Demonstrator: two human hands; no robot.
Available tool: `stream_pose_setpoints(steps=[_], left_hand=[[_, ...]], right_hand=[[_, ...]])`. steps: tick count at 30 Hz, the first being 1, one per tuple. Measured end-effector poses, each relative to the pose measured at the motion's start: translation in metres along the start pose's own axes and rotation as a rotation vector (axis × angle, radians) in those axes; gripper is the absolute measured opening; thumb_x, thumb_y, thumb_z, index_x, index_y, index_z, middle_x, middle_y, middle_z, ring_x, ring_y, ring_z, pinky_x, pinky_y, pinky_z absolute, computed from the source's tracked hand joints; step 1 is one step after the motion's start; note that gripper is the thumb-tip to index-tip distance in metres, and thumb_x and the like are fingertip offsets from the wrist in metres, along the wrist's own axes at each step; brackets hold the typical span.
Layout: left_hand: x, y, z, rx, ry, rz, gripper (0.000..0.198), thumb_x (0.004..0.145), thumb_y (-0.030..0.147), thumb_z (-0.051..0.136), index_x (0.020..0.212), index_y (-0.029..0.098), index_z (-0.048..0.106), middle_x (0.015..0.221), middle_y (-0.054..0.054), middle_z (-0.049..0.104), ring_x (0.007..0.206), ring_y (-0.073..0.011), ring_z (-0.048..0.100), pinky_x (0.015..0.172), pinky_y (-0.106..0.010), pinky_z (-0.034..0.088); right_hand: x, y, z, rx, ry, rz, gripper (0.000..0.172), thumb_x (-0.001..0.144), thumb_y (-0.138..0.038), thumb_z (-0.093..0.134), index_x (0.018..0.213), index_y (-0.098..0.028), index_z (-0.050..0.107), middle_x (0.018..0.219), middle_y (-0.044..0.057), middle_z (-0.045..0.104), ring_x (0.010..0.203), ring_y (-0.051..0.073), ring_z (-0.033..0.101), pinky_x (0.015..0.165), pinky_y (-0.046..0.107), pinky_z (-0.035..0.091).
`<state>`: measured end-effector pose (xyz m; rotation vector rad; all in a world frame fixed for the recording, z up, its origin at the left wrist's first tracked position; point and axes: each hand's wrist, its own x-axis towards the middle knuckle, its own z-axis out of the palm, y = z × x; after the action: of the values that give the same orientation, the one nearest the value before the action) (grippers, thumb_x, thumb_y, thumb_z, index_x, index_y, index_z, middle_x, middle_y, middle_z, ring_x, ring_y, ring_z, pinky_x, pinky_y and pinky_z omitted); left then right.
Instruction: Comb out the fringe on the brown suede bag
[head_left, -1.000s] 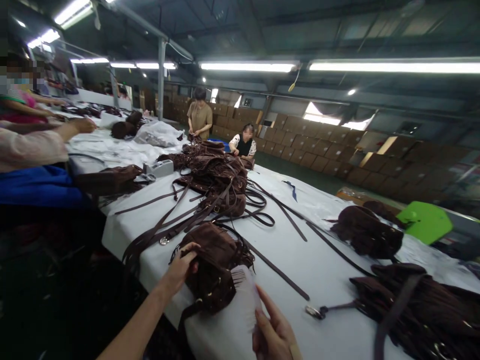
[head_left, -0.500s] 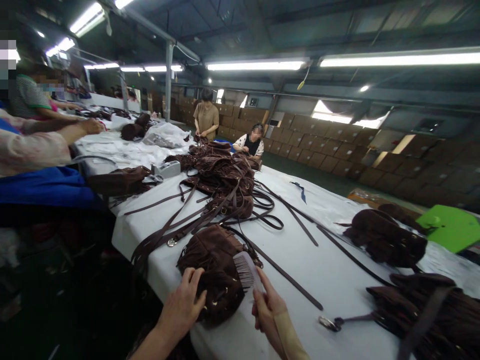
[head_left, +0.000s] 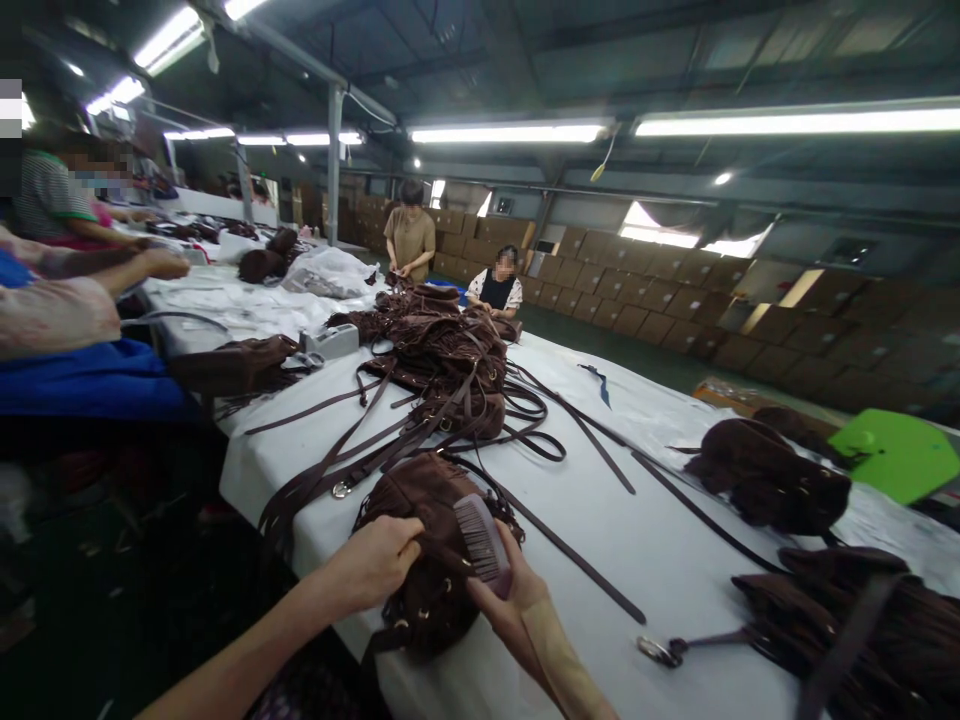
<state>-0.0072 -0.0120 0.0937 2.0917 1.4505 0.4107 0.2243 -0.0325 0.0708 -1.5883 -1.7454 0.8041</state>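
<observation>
A dark brown fringed handbag (head_left: 431, 615) with small metal rings lies at the near edge of the white table. My left hand (head_left: 381, 562) is closed on the bag's upper edge, fingers pinched round brown material. In my right hand (head_left: 514, 592) is a pale wide-toothed comb (head_left: 480, 538), held by its lower end between thumb and fingers. The comb's teeth lie over the bag's fringe, tilted up to the left. Whether they touch the fringe cannot be made out.
Beyond the bag rises a heap of brown fringed bags (head_left: 450, 350) with trailing straps. More brown bags (head_left: 772, 475) lie to the right, near a green board (head_left: 892, 455). A grey tape dispenser (head_left: 334, 342) stands left. Several people work around the tables; cartons (head_left: 637, 270) line the far wall.
My left hand has moved up from the bag's front and its fingers have closed on the edge. The comb has shifted slightly left and up, over the bag.
</observation>
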Motion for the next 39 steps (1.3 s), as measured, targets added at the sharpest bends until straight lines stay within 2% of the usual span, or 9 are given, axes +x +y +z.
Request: stream_pose_setpoints(steps=[4, 8, 11, 17, 22, 25, 28, 35, 39], left_hand=[[0.01, 0.026, -0.013, 0.044, 0.029, 0.06, 0.022, 0.089, 0.024, 0.038, 0.081, 0.022, 0.059, 0.085, -0.005, 0.072, 0.081, -0.0207, 0.067, 0.065, -0.028, 0.038], [0.015, 0.039, -0.015, -0.008, 0.113, 0.074, 0.022, 0.086, 0.024, 0.043, 0.072, 0.021, 0.06, 0.075, -0.004, 0.069, 0.071, -0.0184, 0.063, 0.06, -0.028, 0.035], [0.011, 0.041, -0.023, -0.193, 0.27, 0.089, 0.023, 0.084, 0.027, 0.049, 0.067, 0.02, 0.061, 0.065, -0.001, 0.063, 0.064, -0.015, 0.057, 0.061, -0.026, 0.037], [-0.005, 0.028, -0.034, -0.789, 0.613, 0.007, 0.057, 0.075, 0.029, 0.058, 0.13, 0.023, 0.046, 0.117, -0.005, 0.058, 0.048, -0.0039, 0.044, 0.044, -0.02, 0.035], [-0.007, 0.03, 0.009, -1.015, 0.003, 0.153, 0.071, 0.061, 0.014, 0.061, 0.13, 0.021, 0.046, 0.118, -0.007, 0.063, 0.062, -0.011, 0.061, 0.048, -0.019, 0.044], [0.007, 0.036, 0.038, -0.57, 0.112, 0.099, 0.026, 0.075, 0.016, 0.055, 0.099, 0.017, 0.065, 0.091, -0.006, 0.072, 0.082, -0.0185, 0.066, 0.068, -0.023, 0.05], [0.027, 0.034, 0.059, -0.212, 0.261, -0.087, 0.027, 0.091, 0.024, 0.041, 0.092, 0.015, 0.066, 0.085, -0.013, 0.072, 0.08, -0.0238, 0.069, 0.072, -0.031, 0.051], [0.048, 0.031, 0.108, -0.143, 0.243, -0.12, 0.039, 0.098, 0.032, 0.032, 0.096, 0.012, 0.065, 0.086, -0.019, 0.072, 0.085, -0.0269, 0.07, 0.075, -0.033, 0.051], [0.059, 0.027, 0.12, -0.19, 0.241, -0.132, 0.036, 0.098, 0.034, 0.037, 0.095, 0.013, 0.067, 0.086, -0.017, 0.072, 0.09, -0.0277, 0.07, 0.076, -0.033, 0.05]], right_hand=[[0.008, -0.018, 0.018, 0.241, -0.09, -0.011, 0.076, 0.066, -0.029, 0.072, 0.137, -0.02, 0.047, 0.103, 0.006, 0.07, 0.092, 0.023, 0.066, 0.08, 0.032, 0.054], [0.004, -0.03, 0.036, 0.558, -0.341, 0.147, 0.055, 0.078, -0.048, 0.066, 0.123, -0.02, 0.055, 0.058, -0.006, 0.058, 0.04, 0.01, 0.048, 0.035, 0.018, 0.036], [-0.002, -0.04, 0.037, 0.94, -0.518, 0.348, 0.048, 0.075, -0.046, 0.074, 0.11, -0.018, 0.059, 0.05, -0.011, 0.047, 0.035, 0.003, 0.033, 0.031, 0.012, 0.024], [-0.007, -0.072, 0.014, 1.271, -0.553, 0.288, 0.059, 0.077, -0.044, 0.074, 0.128, -0.024, 0.051, 0.047, -0.014, 0.045, 0.03, 0.001, 0.021, 0.03, 0.01, 0.02], [-0.003, -0.089, 0.0, 1.259, -0.594, 0.354, 0.057, 0.082, -0.053, 0.066, 0.127, -0.02, 0.055, 0.041, -0.01, 0.05, 0.027, 0.003, 0.028, 0.028, 0.012, 0.021], [-0.004, -0.084, 0.005, 1.196, -0.477, 0.459, 0.058, 0.079, -0.053, 0.069, 0.125, -0.021, 0.055, 0.042, -0.01, 0.051, 0.027, 0.004, 0.033, 0.029, 0.011, 0.021], [-0.014, -0.067, 0.015, 1.154, -0.383, 0.48, 0.075, 0.072, -0.05, 0.077, 0.135, -0.025, 0.045, 0.044, -0.011, 0.051, 0.026, 0.002, 0.03, 0.03, 0.011, 0.022], [-0.042, -0.01, 0.04, 1.072, -0.274, 0.547, 0.119, 0.056, -0.07, 0.078, 0.149, -0.023, 0.021, 0.035, -0.013, 0.044, 0.026, 0.004, 0.021, 0.027, 0.011, 0.021], [-0.05, 0.004, 0.042, 1.0, -0.267, 0.541, 0.112, 0.057, -0.075, 0.073, 0.146, -0.023, 0.029, 0.035, -0.013, 0.043, 0.026, 0.006, 0.026, 0.028, 0.013, 0.023]])
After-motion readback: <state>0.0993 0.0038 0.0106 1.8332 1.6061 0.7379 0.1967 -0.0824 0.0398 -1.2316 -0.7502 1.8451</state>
